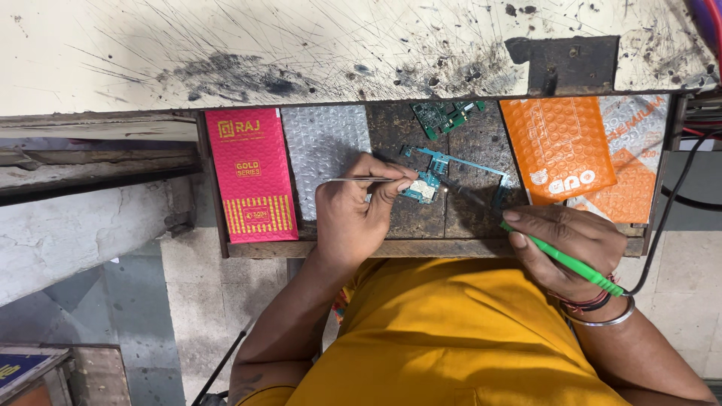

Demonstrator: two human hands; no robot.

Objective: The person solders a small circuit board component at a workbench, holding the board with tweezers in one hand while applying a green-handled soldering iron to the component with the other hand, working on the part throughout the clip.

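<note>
At the centre of the frame, on a dark wooden drawer tray (391, 246), the left hand (353, 214) is pinching metal tweezers (353, 179) closed over a teal circuit board (423, 188). The right hand (575, 244), lower right, is gripping a green-handled soldering iron (556, 256), its tip touching the board. A pink packet (252, 174) is lying at the tray's left end.

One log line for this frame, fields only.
left hand: holds tweezers | right hand: holds green soldering iron, tip at teal circuit board | spare green board behind

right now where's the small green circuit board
In the head view, the small green circuit board lies at the drawer's back edge, just beyond the blue board, between the bubble wrap and the orange packet.
</note>
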